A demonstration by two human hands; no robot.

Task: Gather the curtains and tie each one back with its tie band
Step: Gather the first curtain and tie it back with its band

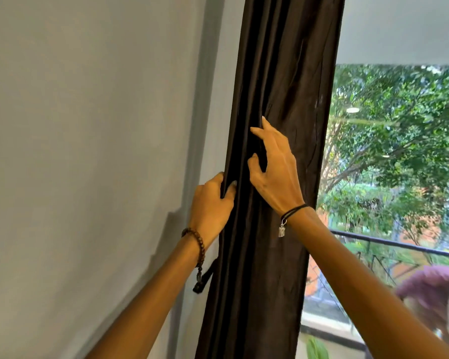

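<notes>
Dark brown curtain (pixel 278 73), already drawn into a narrow column of long vertical folds, hanging between a pale wall (pixel 88 125) on the left and a window (pixel 399 156) on the right. Fabric creased and slightly glossy, filling the middle of the view from top to bottom.

Left hand (pixel 210 203) at the curtain's left edge, fingers wrapped behind the outer fold and thumb pressed on the front, gripping the fabric. Right hand (pixel 275 172) a little higher, on the front of the column, fingers only slightly bent with tips tucked into a pleat, thumb hooked in from below, pinching that pleat. Both hands close together, not touching each other.

Beaded bracelet (pixel 197 244) on the left wrist; thin cord bracelet (pixel 294 210) with a small metal charm (pixel 281 230) on the right wrist. Dark strap (pixel 205 278) dangling just beside the curtain's left edge below the left wrist; cannot tell whether tie band or bracelet tassel.

Beyond the glass, green trees (pixel 405 112) and a black railing (pixel 399 245). Blurred purplish shape at the lower right, unclear.
</notes>
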